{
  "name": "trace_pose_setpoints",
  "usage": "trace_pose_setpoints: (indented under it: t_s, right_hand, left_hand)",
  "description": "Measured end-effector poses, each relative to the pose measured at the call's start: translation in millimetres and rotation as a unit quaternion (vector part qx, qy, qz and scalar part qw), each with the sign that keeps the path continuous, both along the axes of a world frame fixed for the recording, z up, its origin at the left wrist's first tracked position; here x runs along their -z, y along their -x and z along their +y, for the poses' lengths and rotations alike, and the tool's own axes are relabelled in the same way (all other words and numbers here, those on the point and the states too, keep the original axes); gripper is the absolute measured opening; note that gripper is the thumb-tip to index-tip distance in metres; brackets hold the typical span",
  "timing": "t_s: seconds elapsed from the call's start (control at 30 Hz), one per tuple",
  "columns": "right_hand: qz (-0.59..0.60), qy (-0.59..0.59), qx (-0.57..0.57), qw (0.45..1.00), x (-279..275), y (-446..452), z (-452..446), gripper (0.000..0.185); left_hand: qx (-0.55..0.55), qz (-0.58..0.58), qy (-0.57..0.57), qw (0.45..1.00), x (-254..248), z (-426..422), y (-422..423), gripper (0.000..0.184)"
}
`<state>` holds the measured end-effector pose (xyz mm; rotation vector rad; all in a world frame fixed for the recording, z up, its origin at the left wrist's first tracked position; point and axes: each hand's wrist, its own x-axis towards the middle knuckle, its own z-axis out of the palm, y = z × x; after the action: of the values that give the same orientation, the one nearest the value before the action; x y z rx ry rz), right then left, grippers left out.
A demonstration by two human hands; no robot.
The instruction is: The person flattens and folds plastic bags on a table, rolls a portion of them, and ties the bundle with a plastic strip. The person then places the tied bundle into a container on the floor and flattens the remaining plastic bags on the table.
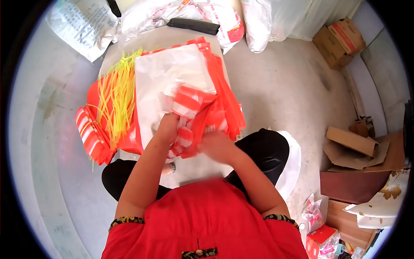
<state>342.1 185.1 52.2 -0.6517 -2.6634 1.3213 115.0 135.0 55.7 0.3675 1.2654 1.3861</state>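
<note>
white sheet (172,64), pale, smooth | striped plastic (187,101), red-and-white bands, thin, glossy, crumpled, across the sheet's near right | left hand (169,124): fingers clamped on it | right hand (216,146): nearer right, blurred, cannot tell fingers' state

Left hand (170,122) gripping striped plastic (187,102), right hand (215,146) blurred, perhaps touching it

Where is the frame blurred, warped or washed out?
Head view, centre: right hand smeared, looks like motion blur; striped plastic near it a bit soft. Head view, edges: strong wide-angle bend, curved lines on the pale surface at left, black corners. Head view, upper middle: white plastic sheet bright, little surface detail.
</note>
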Motion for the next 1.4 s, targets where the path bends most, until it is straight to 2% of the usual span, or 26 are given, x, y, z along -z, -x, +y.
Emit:
trace_pose_setpoints:
  t_s: [0.07,0.17,0.2,0.3,0.33,0.43,0.53,0.63,0.73,0.83,0.93,1.03,1.13,1.23,1.33,1.4]
  right_hand:
    - [-0.023,0.007,-0.071,0.997,12.3,-11.7,-22.7,0.032]
    - [0.028,-0.018,-0.036,0.999,16.5,-24.6,-34.5,0.029]
    - [0.019,-0.032,0.006,0.999,12.9,-26.1,-33.3,0.024]
    - [0.068,0.160,0.122,0.977,-34.7,-30.6,-21.0,0.019]
    - [0.079,0.160,0.185,0.966,-37.7,-29.7,-17.5,0.019]
    - [0.140,-0.093,0.264,0.950,-23.8,-26.4,19.3,0.024]
    - [0.081,-0.189,0.245,0.947,-14.3,-13.0,51.3,0.032]
    - [0.042,-0.058,0.281,0.957,-20.2,-3.2,51.0,0.044]
    - [0.097,-0.046,0.310,0.945,-9.2,-0.5,47.8,0.048]
    - [0.061,-0.009,0.304,0.951,-11.4,-5.2,44.9,0.053]
    - [0.071,0.066,0.296,0.950,-8.4,-5.5,32.3,0.057]
    - [-0.059,0.087,0.245,0.964,-21.4,-3.2,22.5,0.060]
    - [0.090,-0.015,0.221,0.971,-20.7,4.5,-2.9,0.061]
    - [0.056,-0.012,0.130,0.990,-41.5,21.3,-12.5,0.064]
    - [0.127,-0.037,0.113,0.985,-36.7,38.0,-9.4,0.067]
    - [0.178,0.123,0.115,0.969,-45.7,47.8,-1.7,0.066]
  left_hand:
    - [-0.006,-0.009,-0.002,1.000,5.2,3.1,1.4,0.034]
    - [-0.028,-0.018,-0.013,0.999,-1.4,2.9,-4.0,0.034]
    - [-0.037,-0.022,-0.006,0.999,-4.7,1.9,-6.0,0.036]
    - [-0.041,-0.032,0.006,0.999,-4.8,2.6,-4.2,0.037]
    - [-0.039,-0.034,0.009,0.999,-3.5,2.2,-2.6,0.037]
    - [-0.026,-0.052,0.011,0.998,8.1,3.2,2.8,0.036]
    - [-0.029,-0.071,-0.005,0.997,3.6,2.4,0.4,0.036]
    - [-0.038,-0.027,-0.001,0.999,-6.3,1.8,-6.2,0.036]
    - [-0.025,-0.014,0.011,1.000,-5.0,0.3,-4.3,0.037]
    - [-0.023,0.007,0.032,0.999,-5.4,3.4,-4.8,0.040]
    - [-0.029,-0.030,-0.014,0.999,-6.5,3.4,-5.8,0.038]
    - [-0.040,-0.037,0.008,0.998,-5.2,4.0,-4.2,0.039]
    - [-0.036,-0.057,0.000,0.998,1.5,6.0,-1.4,0.038]
    - [0.032,-0.006,-0.013,0.999,18.5,5.0,13.7,0.036]
    - [-0.016,-0.099,-0.086,0.991,21.8,9.1,8.1,0.038]
    - [0.021,-0.104,-0.042,0.993,3.4,5.2,12.6,0.046]
